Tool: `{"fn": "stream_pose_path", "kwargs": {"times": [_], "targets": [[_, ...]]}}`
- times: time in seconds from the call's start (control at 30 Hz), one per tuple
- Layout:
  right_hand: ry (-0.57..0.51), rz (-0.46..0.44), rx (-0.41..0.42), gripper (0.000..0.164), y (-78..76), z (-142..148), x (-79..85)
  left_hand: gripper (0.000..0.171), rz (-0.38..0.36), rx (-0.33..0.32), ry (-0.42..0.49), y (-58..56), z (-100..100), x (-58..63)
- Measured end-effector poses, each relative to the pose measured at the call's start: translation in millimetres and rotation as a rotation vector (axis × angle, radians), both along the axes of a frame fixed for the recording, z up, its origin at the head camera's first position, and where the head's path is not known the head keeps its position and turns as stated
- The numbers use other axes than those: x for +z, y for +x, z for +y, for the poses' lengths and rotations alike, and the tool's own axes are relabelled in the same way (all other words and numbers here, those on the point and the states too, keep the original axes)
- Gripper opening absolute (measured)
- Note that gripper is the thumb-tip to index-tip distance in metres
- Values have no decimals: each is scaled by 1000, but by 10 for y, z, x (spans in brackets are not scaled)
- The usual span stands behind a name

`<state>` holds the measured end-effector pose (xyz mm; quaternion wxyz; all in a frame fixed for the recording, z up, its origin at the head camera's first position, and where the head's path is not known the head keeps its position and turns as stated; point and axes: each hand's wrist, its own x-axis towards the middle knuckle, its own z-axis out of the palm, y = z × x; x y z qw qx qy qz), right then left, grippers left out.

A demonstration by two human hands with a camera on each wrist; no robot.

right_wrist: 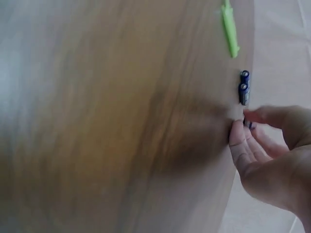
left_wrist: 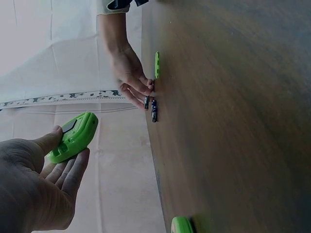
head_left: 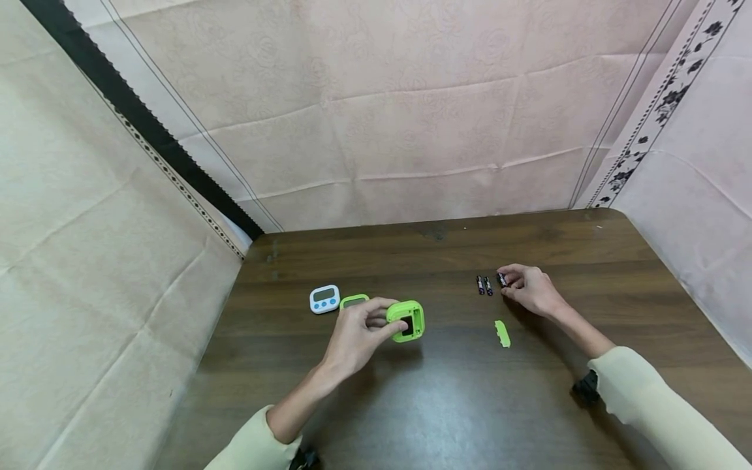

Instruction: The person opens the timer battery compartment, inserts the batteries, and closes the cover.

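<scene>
My left hand (head_left: 355, 333) holds a green digital timer (head_left: 414, 313) raised above the table, thumb on one face and fingers behind. Its back faces the head camera, showing an open battery recess and a dark patch. In the left wrist view, the same timer (left_wrist: 80, 138) is seen edge-on between thumb and fingers. Over at the right, my right hand (head_left: 531, 292) pinches a small dark battery (head_left: 502, 280) between thumb and fingertips, close to the tabletop; fingers partly cover this battery (right_wrist: 250, 124) in the right wrist view. Just left of that hand lie two matching batteries (head_left: 484, 286), side by side.
A slim green battery cover (head_left: 502, 333) lies on the brown wooden table (head_left: 446, 405), nearer me than the batteries. Left of centre are a white timer (head_left: 324, 299) with blue buttons and another green timer (head_left: 354, 300), partly behind my left hand. Pale patterned cloth (head_left: 411, 130) hangs around the table.
</scene>
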<state>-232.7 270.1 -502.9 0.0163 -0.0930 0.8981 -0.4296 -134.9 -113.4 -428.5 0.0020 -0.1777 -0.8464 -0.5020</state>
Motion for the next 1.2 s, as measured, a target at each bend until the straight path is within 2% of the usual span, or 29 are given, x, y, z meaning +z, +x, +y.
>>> {"fn": "stream_pose_path", "kwargs": {"times": [0.2, 0.43, 0.67, 0.9, 1.07, 1.2], "targets": [[-238, -142, -57, 38, 57, -57, 30, 32, 1, -6, 2, -1, 13, -1], [-436, -253, -24, 40, 167, -213, 178, 31, 7, -3, 21, -35, 11, -28], [-463, -276, 65, 32, 354, -505, 390, 32, -29, -5, 45, -79, 19, -82], [-532, -310, 140, 23, 545, -811, 512, 32, -72, -6, 91, -148, 66, -173], [-611, -339, 175, 28, 679, -997, 578, 33, -88, -2, 100, -186, 111, -218], [-632, -349, 181, 31, 747, -1100, 611, 34, -100, -11, 112, -214, 149, -243]]}}
